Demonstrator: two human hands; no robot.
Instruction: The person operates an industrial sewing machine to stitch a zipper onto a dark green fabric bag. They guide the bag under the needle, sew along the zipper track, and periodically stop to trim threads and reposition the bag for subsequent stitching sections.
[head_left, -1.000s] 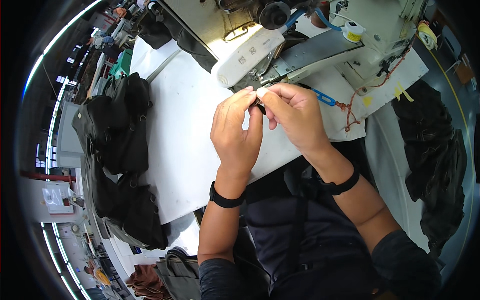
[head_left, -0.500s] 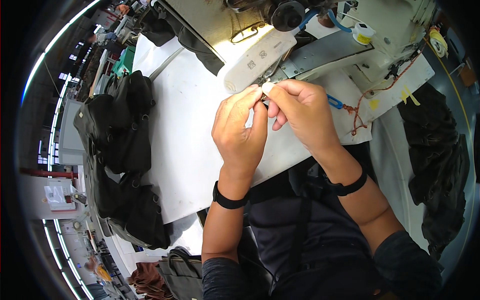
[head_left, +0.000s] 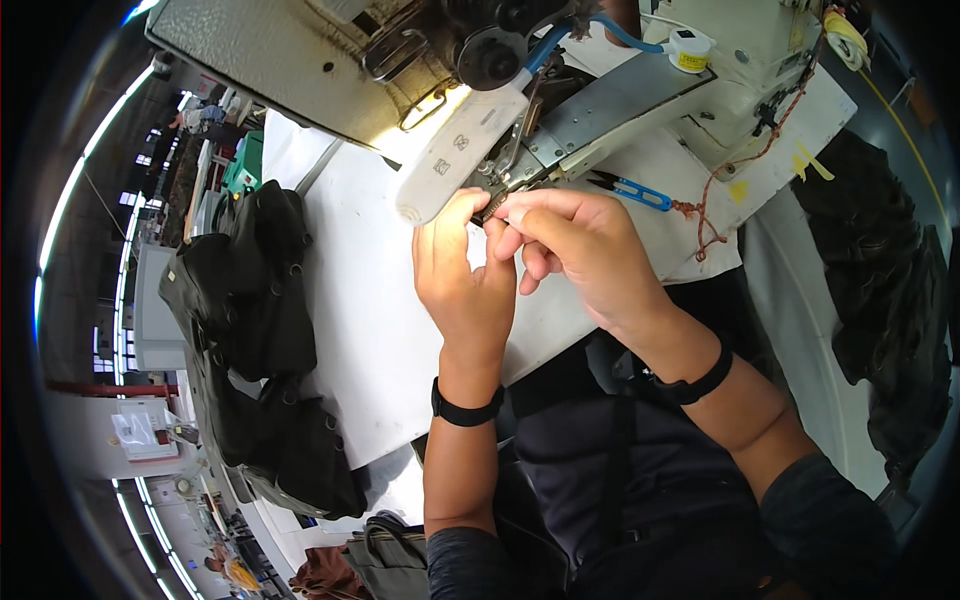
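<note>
My left hand [head_left: 460,270] and my right hand [head_left: 590,245] meet just in front of a sewing machine's stitching end [head_left: 500,172]. Thumbs and fingertips of both pinch a small dark piece with a brassy, ridged edge [head_left: 495,206]. Most of that piece is covered by the fingers, so its kind cannot be made out. Close above the left fingertips is the machine's long white cover [head_left: 460,150]. Blue-handled thread snips [head_left: 640,193], tied to a twisted orange cord [head_left: 712,200], lie on the table beyond my right hand.
Several dark bags [head_left: 250,300] are heaped along the left side of the white table [head_left: 370,300]. More dark pieces [head_left: 870,270] hang or lie at the right. A small white pot [head_left: 689,50] stands on the metal machine bed [head_left: 620,110]. A grey bag [head_left: 385,555] is below the table.
The view has shifted, showing more of the machine and the snips' blades. Both hands stay together, with more of the small brassy-edged piece visible between the fingertips. The right fingers have turned slightly.
</note>
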